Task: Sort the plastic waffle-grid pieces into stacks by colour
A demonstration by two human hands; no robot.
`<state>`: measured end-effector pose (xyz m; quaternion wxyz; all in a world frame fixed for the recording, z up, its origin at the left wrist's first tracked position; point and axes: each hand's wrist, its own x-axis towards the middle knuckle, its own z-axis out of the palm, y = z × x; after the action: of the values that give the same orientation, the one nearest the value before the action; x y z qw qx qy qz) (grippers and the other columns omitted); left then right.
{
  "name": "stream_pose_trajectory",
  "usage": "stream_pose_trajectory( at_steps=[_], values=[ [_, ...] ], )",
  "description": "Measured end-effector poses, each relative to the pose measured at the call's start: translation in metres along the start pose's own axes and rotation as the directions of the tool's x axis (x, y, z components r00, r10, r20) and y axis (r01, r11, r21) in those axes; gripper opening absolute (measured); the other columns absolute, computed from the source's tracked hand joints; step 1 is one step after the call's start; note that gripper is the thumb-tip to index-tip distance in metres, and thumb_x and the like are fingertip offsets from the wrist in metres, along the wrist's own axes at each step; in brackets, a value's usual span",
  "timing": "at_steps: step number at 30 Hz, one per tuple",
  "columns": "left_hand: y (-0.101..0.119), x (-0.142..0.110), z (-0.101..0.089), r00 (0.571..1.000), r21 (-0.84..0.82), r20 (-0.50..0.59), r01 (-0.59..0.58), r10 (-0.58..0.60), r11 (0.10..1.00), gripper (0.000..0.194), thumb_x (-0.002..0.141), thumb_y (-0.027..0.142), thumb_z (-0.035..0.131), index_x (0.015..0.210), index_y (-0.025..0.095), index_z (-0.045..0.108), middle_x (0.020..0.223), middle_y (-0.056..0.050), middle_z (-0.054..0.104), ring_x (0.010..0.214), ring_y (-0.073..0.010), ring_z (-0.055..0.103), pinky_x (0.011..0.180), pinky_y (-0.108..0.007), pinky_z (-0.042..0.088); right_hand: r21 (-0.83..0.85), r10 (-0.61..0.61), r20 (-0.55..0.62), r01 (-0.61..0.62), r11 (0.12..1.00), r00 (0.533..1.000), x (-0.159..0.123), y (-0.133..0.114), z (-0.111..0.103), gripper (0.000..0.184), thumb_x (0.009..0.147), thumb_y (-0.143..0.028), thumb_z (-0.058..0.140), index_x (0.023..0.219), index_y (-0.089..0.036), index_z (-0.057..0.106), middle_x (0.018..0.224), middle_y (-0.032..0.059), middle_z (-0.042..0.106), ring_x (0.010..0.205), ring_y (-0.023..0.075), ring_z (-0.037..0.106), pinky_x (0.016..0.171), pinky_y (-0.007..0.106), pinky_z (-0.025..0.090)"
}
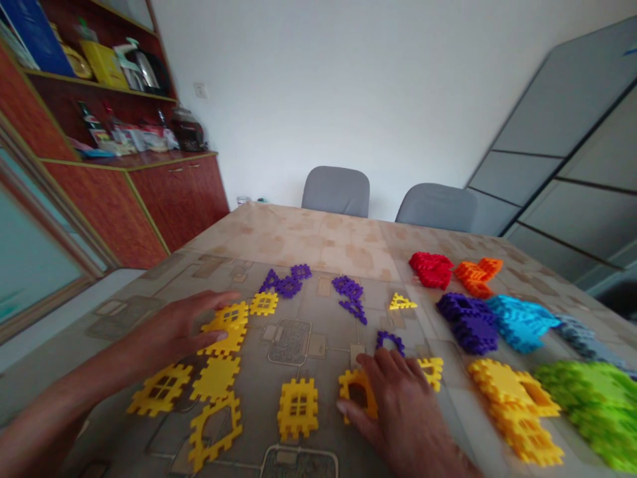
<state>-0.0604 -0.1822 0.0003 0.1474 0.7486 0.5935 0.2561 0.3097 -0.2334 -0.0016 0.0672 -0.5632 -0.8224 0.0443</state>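
My left hand point(184, 325) has its thumb and fingers around the edge of the yellow interlocking tiles point(233, 326), one with a window lying over another. Just below them are a plain yellow tile point(215, 378), a yellow window tile point(162, 390) and a yellow frame tile point(215, 430). My right hand point(403, 401) grips a yellow tile with an opening point(349, 380) by thumb and fingers, partly covering it. Another yellow piece point(434, 372) shows beyond its knuckles. A purple frame tile point(390, 341) lies just past its fingers. Between my hands rests a yellow window tile point(297, 408).
Several purple pieces point(289, 287), more purple pieces point(349, 288) and a yellow triangle point(401, 303) lie farther out. At right are piles of red point(430, 269), orange point(478, 275), purple point(468, 322), blue point(522, 322), yellow point(512, 405) and green point(592, 405) tiles. Grey chairs point(336, 191) stand behind the table.
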Motion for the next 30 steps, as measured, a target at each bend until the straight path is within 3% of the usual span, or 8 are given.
stream_pose_trajectory(
  at_steps=[4, 8, 15, 19, 22, 25, 27, 30],
  values=[
    [-0.001, 0.000, -0.001, 0.999, -0.019, 0.017, -0.026, 0.027, 0.999, 0.051, 0.084, 0.049, 0.064, 0.128, 0.024, 0.063, 0.133, -0.005, 0.066, 0.121, -0.0321, 0.061, 0.106, -0.045, 0.044, 0.118, -0.095, 0.082, 0.085, 0.989, 0.992, 0.000, 0.006, -0.003, 0.055, 0.076, -0.049, 0.075, 0.123, -0.022, 0.065, 0.122, 0.0142, 0.065, 0.111, 0.0375, 0.057, 0.096, 0.056, 0.044],
    [0.008, 0.000, 0.001, 0.990, 0.019, 0.115, -0.086, 0.083, 0.996, 0.052, 0.087, 0.045, 0.065, 0.136, 0.028, 0.057, 0.139, -0.005, 0.062, 0.126, -0.0311, 0.058, 0.108, -0.042, 0.043, 0.190, -0.215, 0.157, 0.185, 0.964, 0.964, -0.003, 0.012, 0.001, 0.076, 0.070, -0.044, 0.080, 0.138, -0.022, 0.056, 0.140, 0.0131, 0.056, 0.127, 0.0379, 0.048, 0.109, 0.055, 0.035],
    [0.041, -0.009, 0.026, 0.948, -0.025, 0.241, -0.209, 0.209, 0.978, 0.055, 0.090, 0.037, 0.065, 0.143, 0.035, 0.048, 0.144, -0.005, 0.056, 0.131, -0.0281, 0.051, 0.110, -0.044, 0.041, 0.204, -0.274, 0.128, 0.245, 0.948, 0.953, 0.001, 0.019, 0.012, 0.060, 0.074, -0.032, 0.075, 0.132, -0.023, 0.059, 0.130, 0.0108, 0.062, 0.118, 0.0325, 0.054, 0.105, 0.050, 0.038],
    [0.048, -0.012, 0.024, 0.925, -0.024, 0.312, -0.221, 0.217, 0.975, 0.057, 0.086, 0.037, 0.071, 0.140, 0.035, 0.052, 0.142, -0.005, 0.057, 0.131, -0.0284, 0.051, 0.109, -0.043, 0.042, 0.168, -0.273, 0.099, 0.254, 0.953, 0.957, 0.003, 0.016, 0.012, 0.056, 0.073, -0.031, 0.076, 0.126, -0.023, 0.062, 0.125, 0.0119, 0.064, 0.115, 0.0342, 0.055, 0.103, 0.052, 0.038],
    [0.050, -0.014, 0.008, 0.945, 0.017, 0.251, -0.222, 0.211, 0.975, 0.051, 0.089, 0.042, 0.066, 0.138, 0.034, 0.053, 0.140, -0.005, 0.059, 0.128, -0.0280, 0.054, 0.108, -0.042, 0.044, 0.156, -0.264, 0.123, 0.244, 0.957, 0.957, 0.003, 0.015, 0.009, 0.058, 0.072, -0.030, 0.075, 0.128, -0.022, 0.062, 0.126, 0.0133, 0.064, 0.115, 0.0357, 0.055, 0.104, 0.056, 0.037],
    [0.056, -0.031, -0.004, 0.976, 0.115, 0.127, -0.192, 0.177, 0.975, 0.032, 0.092, 0.044, 0.060, 0.121, 0.032, 0.065, 0.123, -0.004, 0.069, 0.111, -0.0278, 0.065, 0.099, -0.040, 0.052, 0.160, -0.261, 0.200, 0.232, 0.960, 0.944, 0.003, 0.018, 0.006, 0.073, 0.069, -0.029, 0.077, 0.138, -0.020, 0.056, 0.137, 0.0154, 0.058, 0.124, 0.0394, 0.051, 0.109, 0.061, 0.032],
    [0.060, -0.052, -0.003, 0.981, 0.190, 0.079, -0.190, 0.178, 0.963, 0.029, 0.088, 0.048, 0.064, 0.112, 0.034, 0.069, 0.114, -0.003, 0.073, 0.103, -0.0290, 0.068, 0.092, -0.040, 0.057, 0.160, -0.252, 0.239, 0.218, 0.963, 0.938, 0.003, 0.020, 0.005, 0.079, 0.068, -0.029, 0.078, 0.142, -0.020, 0.053, 0.142, 0.0158, 0.055, 0.129, 0.0408, 0.047, 0.111, 0.061, 0.030],
    [0.057, -0.085, 0.011, 0.972, 0.304, 0.106, -0.233, 0.210, 0.924, 0.045, 0.080, 0.051, 0.071, 0.121, 0.036, 0.066, 0.118, -0.003, 0.074, 0.100, -0.0317, 0.071, 0.090, -0.042, 0.060, 0.181, -0.253, 0.249, 0.212, 0.960, 0.935, 0.003, 0.023, 0.004, 0.074, 0.070, -0.026, 0.075, 0.141, -0.021, 0.054, 0.141, 0.0147, 0.056, 0.128, 0.0387, 0.047, 0.110, 0.058, 0.033]
  ],
)
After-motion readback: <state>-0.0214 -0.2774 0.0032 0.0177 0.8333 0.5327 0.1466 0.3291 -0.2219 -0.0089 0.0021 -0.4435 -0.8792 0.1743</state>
